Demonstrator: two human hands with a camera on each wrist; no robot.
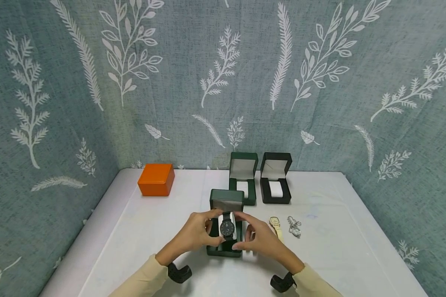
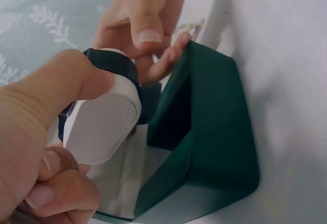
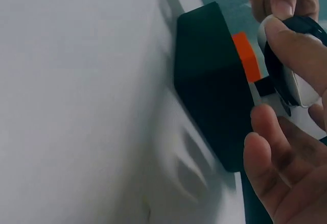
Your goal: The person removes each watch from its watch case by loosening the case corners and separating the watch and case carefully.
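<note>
A black wristwatch (image 1: 227, 228) is strapped round a white watch cushion (image 2: 102, 127), held over an open dark green watch box (image 1: 226, 194). My left hand (image 1: 197, 230) grips the cushion, its thumb pressed on the side in the left wrist view. Across from it, my right hand (image 1: 262, 237) has a fingertip at the cushion's right edge, with its thumb lower and apart. In the right wrist view, its other fingers (image 3: 258, 152) are loosely bent beside the green box. The cushion hides part of the box's inside.
Behind stand another open green watch box (image 1: 243, 159) and an open black one (image 1: 276, 158), each with a white cushion. A closed orange box (image 1: 155, 180) is at the back left. Right of my hands lie a gold watch (image 1: 275, 225) and a silver watch (image 1: 294, 227).
</note>
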